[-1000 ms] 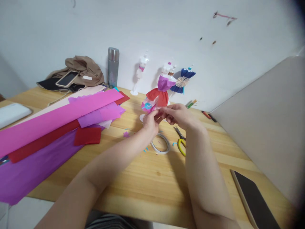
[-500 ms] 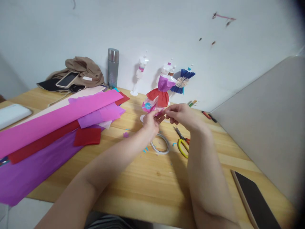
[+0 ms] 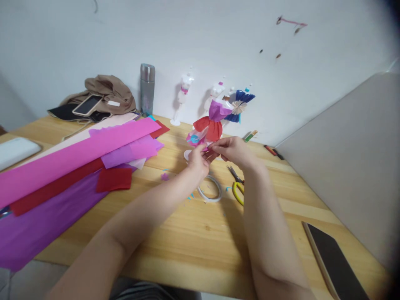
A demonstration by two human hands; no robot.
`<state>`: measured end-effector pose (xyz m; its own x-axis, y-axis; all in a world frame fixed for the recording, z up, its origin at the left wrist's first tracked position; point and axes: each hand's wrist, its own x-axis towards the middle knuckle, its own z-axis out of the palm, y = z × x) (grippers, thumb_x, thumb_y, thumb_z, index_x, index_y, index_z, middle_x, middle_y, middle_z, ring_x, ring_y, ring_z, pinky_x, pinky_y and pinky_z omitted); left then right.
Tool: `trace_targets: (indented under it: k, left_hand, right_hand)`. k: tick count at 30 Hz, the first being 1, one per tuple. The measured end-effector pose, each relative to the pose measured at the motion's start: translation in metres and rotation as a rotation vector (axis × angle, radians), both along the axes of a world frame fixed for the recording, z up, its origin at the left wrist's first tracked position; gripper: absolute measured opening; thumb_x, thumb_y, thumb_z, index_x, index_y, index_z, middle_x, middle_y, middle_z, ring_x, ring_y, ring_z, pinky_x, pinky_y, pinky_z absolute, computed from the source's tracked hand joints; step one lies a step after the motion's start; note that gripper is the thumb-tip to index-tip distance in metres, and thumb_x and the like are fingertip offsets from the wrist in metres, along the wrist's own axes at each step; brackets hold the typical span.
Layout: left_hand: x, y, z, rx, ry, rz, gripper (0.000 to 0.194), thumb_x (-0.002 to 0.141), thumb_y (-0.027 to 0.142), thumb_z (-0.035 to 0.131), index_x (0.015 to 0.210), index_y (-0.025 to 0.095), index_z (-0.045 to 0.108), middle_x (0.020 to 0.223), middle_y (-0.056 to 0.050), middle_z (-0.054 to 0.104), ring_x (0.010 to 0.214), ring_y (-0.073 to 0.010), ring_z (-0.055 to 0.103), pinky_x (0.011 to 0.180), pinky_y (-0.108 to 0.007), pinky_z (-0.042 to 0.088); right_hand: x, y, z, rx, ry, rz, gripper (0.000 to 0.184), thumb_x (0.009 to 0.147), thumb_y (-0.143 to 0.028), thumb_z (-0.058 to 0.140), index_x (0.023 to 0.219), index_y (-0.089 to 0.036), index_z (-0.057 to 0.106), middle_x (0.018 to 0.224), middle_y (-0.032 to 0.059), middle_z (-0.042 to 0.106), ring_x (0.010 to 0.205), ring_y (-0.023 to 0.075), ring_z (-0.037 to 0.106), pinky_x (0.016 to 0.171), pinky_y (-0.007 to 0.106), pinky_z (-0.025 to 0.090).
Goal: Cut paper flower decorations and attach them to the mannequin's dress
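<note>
A small white mannequin in a purple, red and pink paper dress (image 3: 210, 121) stands on the wooden table (image 3: 175, 233). My left hand (image 3: 197, 160) and my right hand (image 3: 233, 151) meet at the dress's lower hem, fingers pinched together on the pink paper there. Just below my hands a roll of clear tape (image 3: 210, 188) lies flat on the table. Scissors with yellow handles (image 3: 236, 186) lie to its right, partly hidden by my right forearm.
Sheets of pink, purple and red crepe paper (image 3: 75, 166) cover the table's left. Two more mannequins (image 3: 183, 98) stand at the wall, one with a blue fan (image 3: 240, 106), beside a steel flask (image 3: 147, 88). A phone rests on a brown garment (image 3: 106, 89). A dark tablet (image 3: 334, 262) lies front right.
My hands have stayed at the dress hem; the right hand has drawn slightly closer to the left, fingers shifting on the paper.
</note>
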<state>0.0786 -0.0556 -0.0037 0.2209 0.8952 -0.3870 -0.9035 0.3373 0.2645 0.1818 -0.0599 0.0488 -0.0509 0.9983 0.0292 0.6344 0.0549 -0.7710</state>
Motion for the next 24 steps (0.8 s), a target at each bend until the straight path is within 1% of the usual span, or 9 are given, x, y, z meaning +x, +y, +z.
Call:
trace_targets:
  k: [1,3,6,8,9,11,13,18,24]
  left_hand:
    - [0.000,0.000,0.000,-0.001,0.004,-0.001,0.018,0.086,0.009,0.055,0.070,0.013,0.062,0.067,-0.005,0.063,0.065,-0.0135,0.061,0.077,-0.029,0.054]
    - [0.000,0.001,0.001,-0.001,0.013,-0.003,0.017,0.087,0.010,0.056,0.071,0.013,0.062,0.068,-0.004,0.062,0.064,-0.0129,0.060,0.076,-0.028,0.053]
    - [-0.001,0.001,0.002,-0.004,0.024,-0.007,0.018,0.088,0.009,0.057,0.071,0.013,0.061,0.068,-0.004,0.063,0.063,-0.0118,0.059,0.074,-0.026,0.051]
    - [-0.002,0.001,0.003,-0.008,0.029,-0.009,0.019,0.089,0.009,0.057,0.071,0.013,0.060,0.068,-0.004,0.063,0.062,-0.0113,0.059,0.072,-0.025,0.050]
    - [-0.002,0.001,0.003,-0.010,0.030,-0.010,0.020,0.090,0.009,0.056,0.071,0.013,0.060,0.068,-0.004,0.063,0.062,-0.0111,0.059,0.070,-0.024,0.049]
    - [-0.002,0.001,0.004,-0.013,0.033,-0.007,0.020,0.090,0.009,0.056,0.071,0.013,0.060,0.067,-0.004,0.063,0.061,-0.0105,0.058,0.067,-0.023,0.048]
    - [-0.002,0.001,0.004,-0.016,0.034,0.000,0.019,0.090,0.009,0.056,0.072,0.013,0.059,0.068,-0.003,0.063,0.060,-0.0101,0.058,0.065,-0.022,0.047]
    - [-0.002,0.002,0.003,-0.020,0.027,0.011,0.018,0.090,0.010,0.055,0.073,0.013,0.059,0.070,-0.005,0.064,0.062,-0.0124,0.060,0.066,-0.024,0.049]
    - [-0.003,0.002,0.001,0.001,0.010,0.028,0.019,0.091,0.013,0.051,0.073,0.015,0.057,0.072,-0.005,0.065,0.066,-0.0134,0.063,0.069,-0.024,0.050]
  right_hand:
    - [0.001,0.000,0.000,0.010,-0.014,0.012,0.013,0.077,-0.015,0.068,0.067,-0.019,0.076,0.049,-0.0025,0.060,0.042,0.0086,0.042,0.042,0.022,0.031]
    - [0.005,0.001,0.000,0.033,-0.038,0.041,0.012,0.076,-0.015,0.068,0.070,-0.019,0.078,0.055,-0.0010,0.066,0.048,0.0106,0.050,0.047,0.022,0.037]
    - [0.010,0.002,0.000,0.075,-0.066,0.091,0.014,0.076,-0.012,0.070,0.076,-0.020,0.081,0.073,0.0016,0.077,0.067,0.0157,0.064,0.063,0.025,0.048]
    - [0.012,0.002,0.000,0.109,-0.089,0.153,0.017,0.076,-0.010,0.070,0.078,-0.021,0.083,0.082,0.0028,0.080,0.076,0.0192,0.069,0.074,0.027,0.051]
    - [0.012,0.002,0.000,0.128,-0.103,0.184,0.018,0.076,-0.009,0.070,0.079,-0.021,0.083,0.084,0.0032,0.081,0.079,0.0207,0.071,0.077,0.028,0.051]
    - [0.014,0.002,-0.001,0.162,-0.137,0.226,0.019,0.077,-0.008,0.071,0.081,-0.022,0.084,0.086,0.0034,0.082,0.081,0.0226,0.072,0.079,0.030,0.052]
    - [0.015,0.002,-0.002,0.170,-0.154,0.234,0.019,0.077,-0.010,0.071,0.083,-0.023,0.084,0.085,0.0033,0.082,0.079,0.0236,0.073,0.078,0.032,0.053]
    - [0.021,0.002,-0.004,0.099,-0.076,0.265,0.016,0.079,-0.017,0.071,0.087,-0.021,0.084,0.088,0.0047,0.082,0.079,0.0229,0.073,0.078,0.032,0.054]
    - [0.025,0.002,-0.003,0.077,-0.029,0.306,0.016,0.080,-0.023,0.070,0.088,-0.021,0.083,0.086,0.0045,0.082,0.081,0.0210,0.073,0.079,0.031,0.056]
